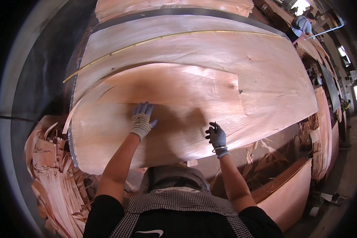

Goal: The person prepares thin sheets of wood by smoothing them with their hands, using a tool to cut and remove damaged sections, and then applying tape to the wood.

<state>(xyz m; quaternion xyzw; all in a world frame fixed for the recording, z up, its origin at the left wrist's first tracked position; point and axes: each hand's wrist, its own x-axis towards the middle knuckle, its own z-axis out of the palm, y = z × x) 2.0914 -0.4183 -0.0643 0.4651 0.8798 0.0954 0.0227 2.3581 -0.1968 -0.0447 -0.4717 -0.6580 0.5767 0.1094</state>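
A broad, pale sheet of wood veneer (pixel 273 75) covers the work surface in front of me. Over its left and middle part lies a smaller veneer piece (pixel 178 81), with a curved far edge and a knot near its right end. My left hand (pixel 142 119), in a striped knit glove with bluish fingers, rests on the veneer with fingers stretched out. To the right, near the sheet's front edge, my right hand (pixel 217 139) wears a dark grey glove. Its fingers are curled around a small dark thing, too small to name. A long thin yellow rod (pixel 154 39) lies across the far side.
Torn veneer scraps (pixel 57 174) heap up at the lower left. More scraps (pixel 248 156) lie below the right edge, beside a slanted veneer stack (pixel 289 194). Further veneer (pixel 174 5) lies beyond a dark strip at the back. Another person (pixel 304 25) stands far right.
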